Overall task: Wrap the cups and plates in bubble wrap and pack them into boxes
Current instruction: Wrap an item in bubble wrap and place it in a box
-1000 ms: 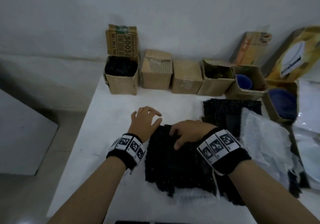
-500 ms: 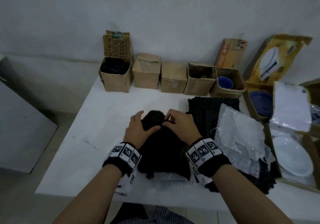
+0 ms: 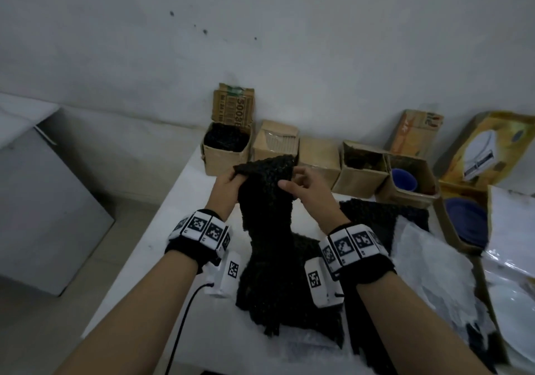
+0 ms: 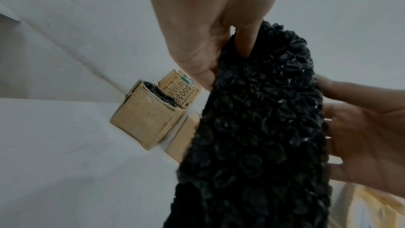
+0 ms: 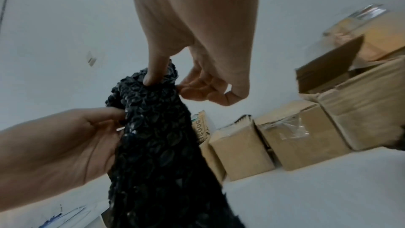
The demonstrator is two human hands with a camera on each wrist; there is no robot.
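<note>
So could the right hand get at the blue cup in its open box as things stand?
Probably not at once: the right hand is pinching the black bubble wrap. The blue cup sits uncovered in its open box, nothing between, so the way looks free once it lets go.

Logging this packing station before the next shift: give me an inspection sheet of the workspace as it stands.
Surface: white table, bare at left.
Job's things: black bubble wrap sheet lifted by its top edge; blue cup in an open box; blue plate boxed; white plate at right.
Clutter: clear bubble wrap; row of cardboard boxes.
Grippers: left hand and right hand both pinch the sheet.
Cables: black wrist cable.
Surroundings: white wall.
</note>
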